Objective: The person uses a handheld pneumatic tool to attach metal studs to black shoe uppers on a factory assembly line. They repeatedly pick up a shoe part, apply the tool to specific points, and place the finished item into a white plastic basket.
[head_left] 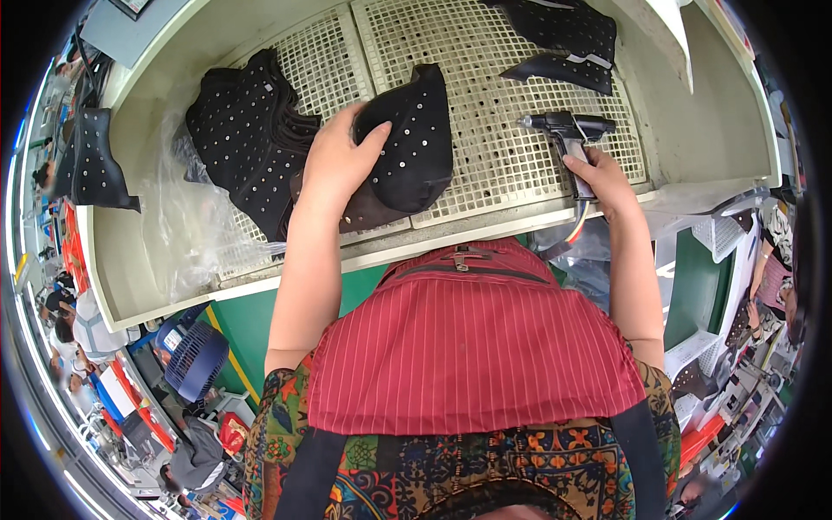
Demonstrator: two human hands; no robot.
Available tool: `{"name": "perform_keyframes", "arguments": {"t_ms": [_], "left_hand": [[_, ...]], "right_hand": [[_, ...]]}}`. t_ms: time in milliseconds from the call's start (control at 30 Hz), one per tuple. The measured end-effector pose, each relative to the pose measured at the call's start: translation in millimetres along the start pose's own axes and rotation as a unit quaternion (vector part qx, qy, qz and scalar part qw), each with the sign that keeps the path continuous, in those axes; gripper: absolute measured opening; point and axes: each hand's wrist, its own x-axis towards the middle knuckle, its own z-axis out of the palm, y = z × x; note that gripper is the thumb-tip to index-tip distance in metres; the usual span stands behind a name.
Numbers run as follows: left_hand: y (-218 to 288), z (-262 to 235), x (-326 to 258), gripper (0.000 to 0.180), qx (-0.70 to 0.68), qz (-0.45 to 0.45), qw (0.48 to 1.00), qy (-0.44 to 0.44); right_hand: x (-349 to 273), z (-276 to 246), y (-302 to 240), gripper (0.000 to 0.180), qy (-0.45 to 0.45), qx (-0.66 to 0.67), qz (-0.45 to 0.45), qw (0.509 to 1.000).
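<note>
Here's your left hand (342, 160), gripping a curved, soft black piece dotted with silvery studs (418, 143) over the cream plastic grid (490, 147), and there's your right hand (604, 180), wrapped round the grey handle of a black pistol-shaped tool (568, 128), its nozzle pointing left towards that studded piece! Just left of your left hand, a stack of black studded sheets (232, 130) overlaps, crumpled clear plastic film (178, 230) beside it; more dark cut pieces (563, 35) lie beyond the tool, inside the cream high-walled tray (719, 143).

factory workshop with several workers (195, 459)
</note>
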Motion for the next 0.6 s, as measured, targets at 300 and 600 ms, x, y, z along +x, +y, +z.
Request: {"name": "perform_keyframes", "arguments": {"t_ms": [300,600], "left_hand": [[-25.0,3.8,23.6,0.025,-0.28,-0.194,0.939,-0.05],[-26.6,9.2,16.7,0.03,-0.342,-0.199,0.917,-0.044]], "right_hand": [[-34.0,43.3,-54.4,0.034,-0.083,0.173,-0.082,0.978],[-59.5,83.3,-108.0,0.032,-0.044,-0.188,-0.353,0.916]]}}
